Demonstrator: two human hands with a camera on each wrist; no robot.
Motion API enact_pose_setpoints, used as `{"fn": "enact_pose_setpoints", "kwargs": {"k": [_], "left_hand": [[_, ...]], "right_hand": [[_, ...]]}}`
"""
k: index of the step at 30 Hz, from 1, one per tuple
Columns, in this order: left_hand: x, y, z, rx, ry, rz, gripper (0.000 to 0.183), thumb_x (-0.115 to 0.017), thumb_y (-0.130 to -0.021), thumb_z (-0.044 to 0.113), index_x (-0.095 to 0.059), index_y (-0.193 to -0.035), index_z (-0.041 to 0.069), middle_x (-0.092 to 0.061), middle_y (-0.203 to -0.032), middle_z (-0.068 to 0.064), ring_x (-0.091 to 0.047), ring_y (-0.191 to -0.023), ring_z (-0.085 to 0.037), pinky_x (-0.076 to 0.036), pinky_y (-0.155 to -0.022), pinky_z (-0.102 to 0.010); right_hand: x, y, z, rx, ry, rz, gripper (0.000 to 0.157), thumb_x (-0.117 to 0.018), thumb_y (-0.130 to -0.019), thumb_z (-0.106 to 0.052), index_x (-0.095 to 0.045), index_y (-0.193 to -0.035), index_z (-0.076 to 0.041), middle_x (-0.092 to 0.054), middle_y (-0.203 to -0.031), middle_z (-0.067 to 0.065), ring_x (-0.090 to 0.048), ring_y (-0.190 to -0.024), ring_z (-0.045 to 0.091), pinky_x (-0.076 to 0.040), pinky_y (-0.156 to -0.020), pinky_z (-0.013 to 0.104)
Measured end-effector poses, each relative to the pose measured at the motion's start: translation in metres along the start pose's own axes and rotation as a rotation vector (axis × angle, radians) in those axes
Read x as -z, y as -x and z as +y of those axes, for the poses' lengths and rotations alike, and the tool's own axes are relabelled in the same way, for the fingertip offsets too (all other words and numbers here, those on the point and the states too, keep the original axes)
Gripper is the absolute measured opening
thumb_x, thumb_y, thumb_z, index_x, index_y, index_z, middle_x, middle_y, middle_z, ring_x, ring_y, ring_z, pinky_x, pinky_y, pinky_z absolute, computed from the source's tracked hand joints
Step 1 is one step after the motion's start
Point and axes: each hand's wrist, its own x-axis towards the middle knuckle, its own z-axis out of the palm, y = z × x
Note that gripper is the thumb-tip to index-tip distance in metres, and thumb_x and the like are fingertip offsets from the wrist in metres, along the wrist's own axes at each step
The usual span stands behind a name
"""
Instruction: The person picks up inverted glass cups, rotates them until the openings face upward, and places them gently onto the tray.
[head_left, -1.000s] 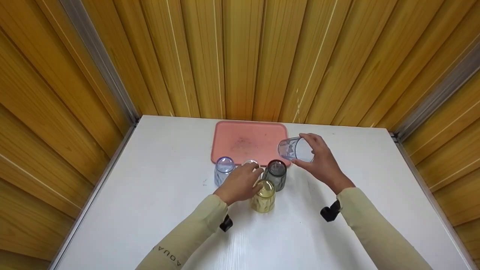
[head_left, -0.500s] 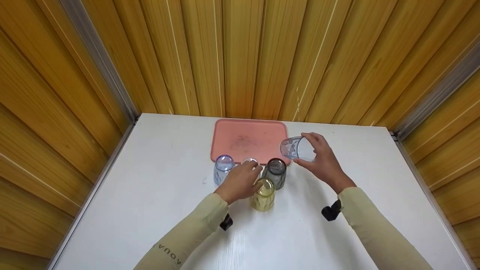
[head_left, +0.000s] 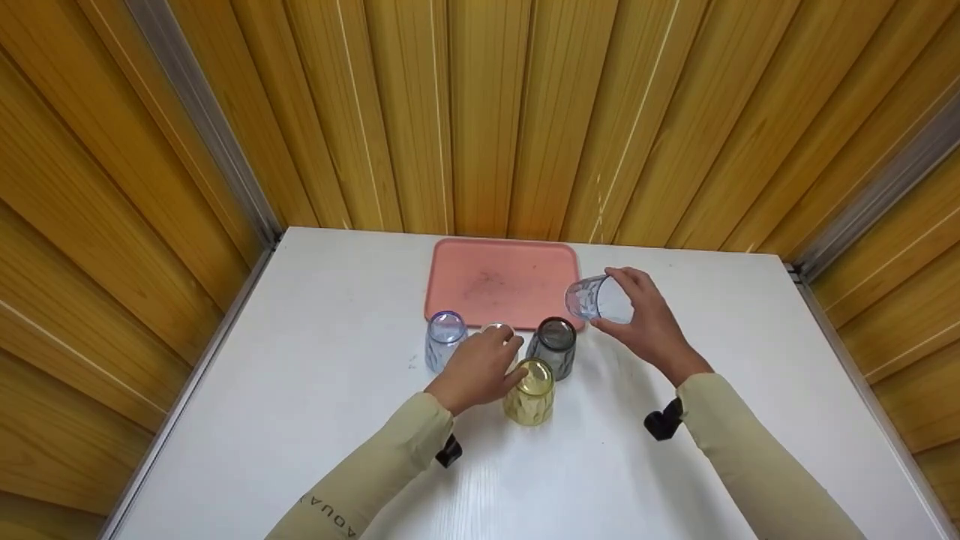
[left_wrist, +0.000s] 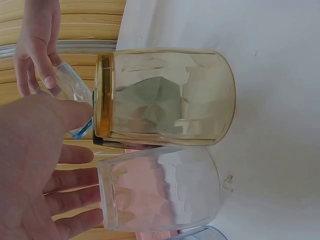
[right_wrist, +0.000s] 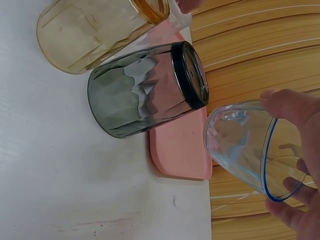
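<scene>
My right hand (head_left: 646, 324) holds a pale blue drinking glass (head_left: 585, 297) by its rim, tipped on its side above the tray's right edge. Its blue rim (right_wrist: 270, 160) faces my palm in the right wrist view. My left hand (head_left: 480, 367) hovers over the upturned glasses, fingers extended, fingertips right at the base of a clear glass (left_wrist: 165, 190). Its thumb lies at the base of a yellow glass (head_left: 531, 405). Beside these, a dark grey glass (head_left: 555, 352) stands upside down, and a blue-tinted one (head_left: 444, 345) is partly covered by the left hand.
A pink tray (head_left: 502, 277) lies behind the glasses, near the back edge of the white table (head_left: 337, 315). Yellow wood-look panels (head_left: 487, 112) rise behind and on both sides. The glasses stand close together just in front of the tray.
My right hand has shifted very slightly to the right with the pale blue glass. My left hand stays over the upturned glasses.
</scene>
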Motion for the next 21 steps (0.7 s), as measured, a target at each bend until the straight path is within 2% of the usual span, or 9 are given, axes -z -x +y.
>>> {"fn": "enact_pose_setpoints", "kwargs": {"k": [3,9,17,21], "left_hand": [[0.0012,0.0005,-0.0006,-0.006,-0.01,0.007,0.045,-0.056,-0.095,0.044,-0.06,-0.123,0.009,-0.061,-0.115,-0.005,-0.06,-0.105,-0.021,-0.054,-0.09,-0.035],[0.0041,0.0023,-0.0003,0.033,0.016,-0.019,0.047,-0.057,-0.094,0.046,-0.059,-0.125,0.01,-0.061,-0.115,-0.004,-0.061,-0.102,-0.019,-0.055,-0.087,-0.034],[0.0087,0.0028,0.0018,0.04,0.005,0.039,0.039,-0.061,-0.092,0.042,-0.064,-0.115,0.01,-0.065,-0.102,-0.004,-0.065,-0.088,-0.018,-0.057,-0.07,-0.034],[0.0082,0.0019,0.0044,0.042,0.023,0.041,0.039,-0.061,-0.093,0.042,-0.064,-0.115,0.011,-0.064,-0.104,-0.003,-0.063,-0.089,-0.017,-0.056,-0.074,-0.033]], "right_hand": [[-0.0008,-0.0026,-0.0005,-0.008,0.009,-0.005,0.081,-0.081,-0.078,-0.028,-0.038,-0.147,-0.022,-0.033,-0.149,0.013,-0.038,-0.135,0.035,-0.037,-0.109,0.058],[-0.0039,-0.0072,0.0004,-0.032,-0.006,-0.022,0.082,-0.081,-0.078,-0.03,-0.037,-0.147,-0.025,-0.032,-0.15,0.012,-0.037,-0.136,0.034,-0.036,-0.11,0.057],[-0.0062,-0.0097,0.0054,-0.043,-0.002,-0.044,0.083,-0.079,-0.08,-0.032,-0.034,-0.149,-0.025,-0.03,-0.152,0.013,-0.035,-0.138,0.036,-0.035,-0.11,0.058],[-0.0081,-0.0104,0.008,-0.048,0.0,-0.058,0.083,-0.079,-0.08,-0.031,-0.033,-0.15,-0.025,-0.03,-0.153,0.014,-0.034,-0.139,0.037,-0.034,-0.11,0.059]]}}
